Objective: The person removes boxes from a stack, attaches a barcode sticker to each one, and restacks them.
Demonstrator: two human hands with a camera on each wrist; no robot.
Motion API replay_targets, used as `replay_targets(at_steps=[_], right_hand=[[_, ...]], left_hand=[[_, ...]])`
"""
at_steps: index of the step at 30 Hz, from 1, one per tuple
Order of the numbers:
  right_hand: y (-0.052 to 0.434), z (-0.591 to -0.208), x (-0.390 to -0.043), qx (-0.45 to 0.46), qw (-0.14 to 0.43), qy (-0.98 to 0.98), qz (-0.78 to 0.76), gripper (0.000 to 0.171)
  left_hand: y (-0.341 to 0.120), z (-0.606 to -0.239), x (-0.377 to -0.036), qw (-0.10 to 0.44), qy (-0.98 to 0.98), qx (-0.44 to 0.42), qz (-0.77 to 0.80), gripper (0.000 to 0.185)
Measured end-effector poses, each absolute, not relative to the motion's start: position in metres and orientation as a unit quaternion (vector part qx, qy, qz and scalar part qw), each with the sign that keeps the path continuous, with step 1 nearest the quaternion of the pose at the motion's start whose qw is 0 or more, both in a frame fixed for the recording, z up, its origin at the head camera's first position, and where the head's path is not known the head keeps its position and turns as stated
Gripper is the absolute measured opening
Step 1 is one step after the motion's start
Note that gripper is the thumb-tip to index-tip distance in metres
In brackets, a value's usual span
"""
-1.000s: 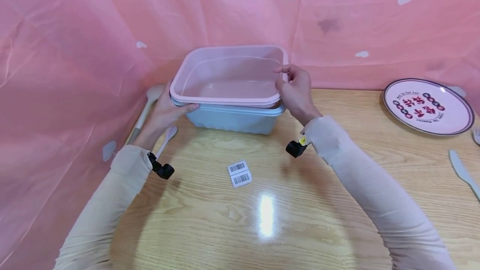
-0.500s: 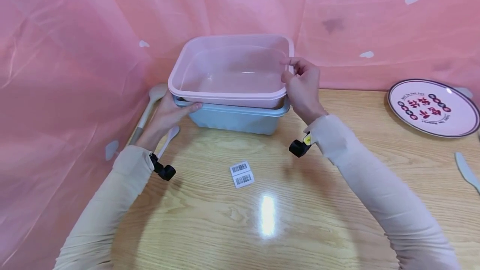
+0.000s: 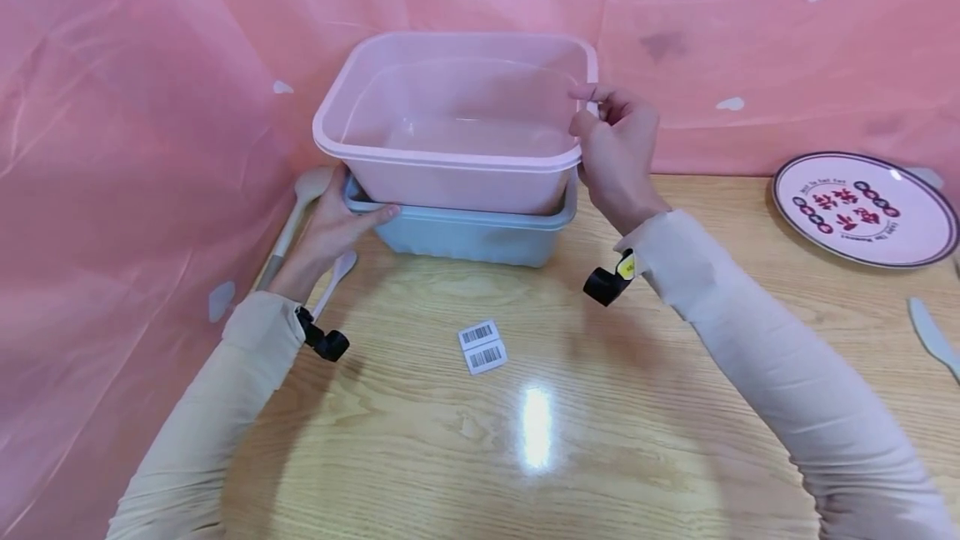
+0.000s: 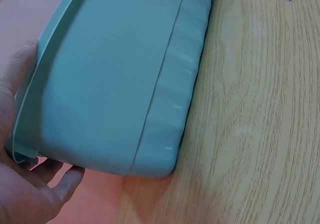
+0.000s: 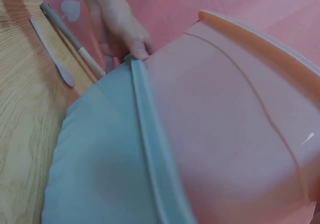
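A pink plastic basin (image 3: 457,183) sits partly inside a light blue basin (image 3: 465,238), raised well above its rim. My right hand (image 3: 621,148) pinches the pink basin's right rim, thumb and index finger over the edge. My left hand (image 3: 330,223) grips the left rim of the blue basin, thumb on the front edge. In the left wrist view the fingers of the left hand (image 4: 27,191) curl round the corner of the blue basin (image 4: 110,74), whose base stands on the table. The right wrist view shows the pink basin's wall (image 5: 220,119) rising from the blue one; the right hand is out of that view.
A long-handled spoon (image 3: 283,232) and a small white spoon (image 3: 335,275) lie left of the basins. A barcode label (image 3: 482,347) lies in front. A plate (image 3: 862,207) and a pale knife (image 3: 932,336) are at right. A pink cloth (image 3: 697,48) hangs close behind.
My right hand has lifted the pink basin upward, so more of its front wall shows above the blue basin. My left hand and the blue basin have hardly moved.
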State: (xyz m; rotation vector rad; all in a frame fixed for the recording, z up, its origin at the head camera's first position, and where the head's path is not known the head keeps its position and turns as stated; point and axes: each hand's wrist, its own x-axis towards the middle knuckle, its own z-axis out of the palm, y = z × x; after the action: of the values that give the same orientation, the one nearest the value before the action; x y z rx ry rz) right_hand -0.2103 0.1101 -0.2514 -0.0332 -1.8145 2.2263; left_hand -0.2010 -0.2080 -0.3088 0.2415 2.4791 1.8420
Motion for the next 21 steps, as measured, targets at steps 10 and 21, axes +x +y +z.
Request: replay_targets(at_steps=[10,21], right_hand=[[0.114,-0.233,-0.204,-0.024,0.134,-0.598,0.79,0.034],[0.132,-0.218,-0.197,-0.015,0.134,-0.565,0.814,0.03]], left_hand=[[-0.211,-0.305,-0.2,0.029,0.827,0.061,0.559,0.107],[-0.224,-0.325,-0.214,0.027,0.814,0.064,0.577,0.095]])
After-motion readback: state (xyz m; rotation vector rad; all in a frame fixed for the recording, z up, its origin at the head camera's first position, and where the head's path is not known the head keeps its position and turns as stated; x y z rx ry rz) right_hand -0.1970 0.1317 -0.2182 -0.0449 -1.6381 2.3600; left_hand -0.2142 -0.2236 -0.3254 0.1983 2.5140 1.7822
